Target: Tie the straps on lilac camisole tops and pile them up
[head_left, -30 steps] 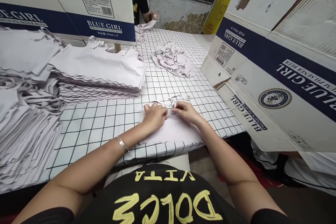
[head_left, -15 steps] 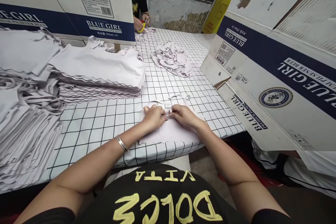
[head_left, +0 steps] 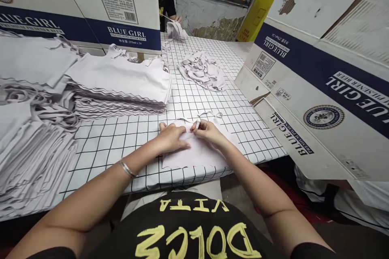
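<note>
A pale pinkish camisole (head_left: 197, 157) with thin straps lies flat at the table's front edge, under both my hands. My left hand (head_left: 172, 138) rests over its upper left part, thumb and fingers apart, holding nothing that I can see. At the middle of the neckline, my right hand (head_left: 208, 133) is closed in a pinch on a small strap (head_left: 197, 124) whose end sticks up between the fingers. Another strap loops out on the cloth beyond the right hand.
Stacks of folded pale garments (head_left: 121, 81) fill the left of the checked tablecloth (head_left: 121, 141). A crumpled garment heap (head_left: 202, 71) lies farther back. Large beer cartons (head_left: 130, 34) stand left and right. A co-worker (head_left: 166, 4) handles pale fabric at the far end.
My left hand has moved left, away from my right, and its fingers have spread. My right hand still pinches the strap. The co-worker has lifted a piece of fabric.
</note>
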`<move>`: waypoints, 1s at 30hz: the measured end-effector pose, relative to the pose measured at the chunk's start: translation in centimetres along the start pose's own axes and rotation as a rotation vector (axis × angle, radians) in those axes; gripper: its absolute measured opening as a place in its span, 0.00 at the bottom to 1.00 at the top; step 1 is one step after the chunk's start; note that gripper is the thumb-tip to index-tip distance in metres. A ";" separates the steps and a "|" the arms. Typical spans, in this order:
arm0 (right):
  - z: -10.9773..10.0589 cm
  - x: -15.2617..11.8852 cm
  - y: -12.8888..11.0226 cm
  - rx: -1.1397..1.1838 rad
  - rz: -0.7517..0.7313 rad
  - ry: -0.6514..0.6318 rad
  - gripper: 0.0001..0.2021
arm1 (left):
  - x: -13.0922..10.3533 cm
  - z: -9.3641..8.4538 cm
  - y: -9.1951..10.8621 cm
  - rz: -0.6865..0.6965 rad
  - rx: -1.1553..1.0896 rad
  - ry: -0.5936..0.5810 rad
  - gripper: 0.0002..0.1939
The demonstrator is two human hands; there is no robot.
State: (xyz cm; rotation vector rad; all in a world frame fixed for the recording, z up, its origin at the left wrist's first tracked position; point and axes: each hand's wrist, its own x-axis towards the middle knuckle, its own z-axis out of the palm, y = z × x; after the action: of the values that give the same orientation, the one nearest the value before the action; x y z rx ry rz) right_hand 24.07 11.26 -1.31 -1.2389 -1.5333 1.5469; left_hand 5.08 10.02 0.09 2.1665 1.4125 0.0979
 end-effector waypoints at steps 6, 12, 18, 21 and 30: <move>1.1 4.9 -3.1 0.321 0.279 -0.066 0.08 | -5.0 0.6 -1.2 0.251 0.234 0.120 0.33; 1.2 12.0 -5.4 0.215 0.443 -0.191 0.08 | -8.8 4.5 -1.9 0.546 0.239 -0.065 0.31; 0.7 13.3 -5.7 -0.445 0.384 -0.110 0.19 | -10.0 5.3 -3.0 0.415 0.308 0.057 0.39; -1.3 10.4 -4.6 -0.670 0.140 0.173 0.20 | -10.5 5.3 -3.6 0.342 0.316 0.081 0.41; -1.8 8.5 -2.6 -0.733 0.027 0.290 0.15 | -7.3 5.3 -1.3 0.530 0.280 0.058 0.36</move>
State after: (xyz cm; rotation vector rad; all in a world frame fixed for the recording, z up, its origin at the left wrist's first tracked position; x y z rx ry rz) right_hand 22.10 20.07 -0.13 -1.7817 -1.9495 0.7609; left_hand 2.56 1.94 -3.36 2.7463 0.8857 0.1651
